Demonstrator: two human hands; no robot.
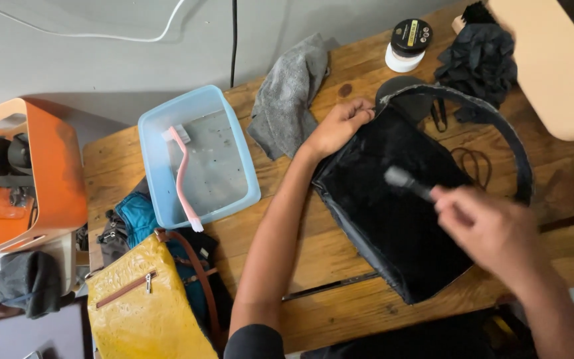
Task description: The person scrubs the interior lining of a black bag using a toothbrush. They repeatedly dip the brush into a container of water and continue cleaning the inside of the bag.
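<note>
A black bag (393, 219) with a curved strap lies flat on the wooden table (327, 252). My left hand (337, 126) grips the bag's upper left corner near the strap end and holds it down. My right hand (493, 229) is closed around a small dark brush (406, 181), whose blurred grey head rests over the middle of the bag's face.
A light blue plastic tub (161, 139) holds a pink toothbrush (182, 179) at the left. A grey cloth (290, 96), a round polish tin (410, 38), a black rag (479, 60) and a tan brush lie at the back. Yellow and teal bags (141, 306) sit front left, an orange bin (48, 179) beside the table.
</note>
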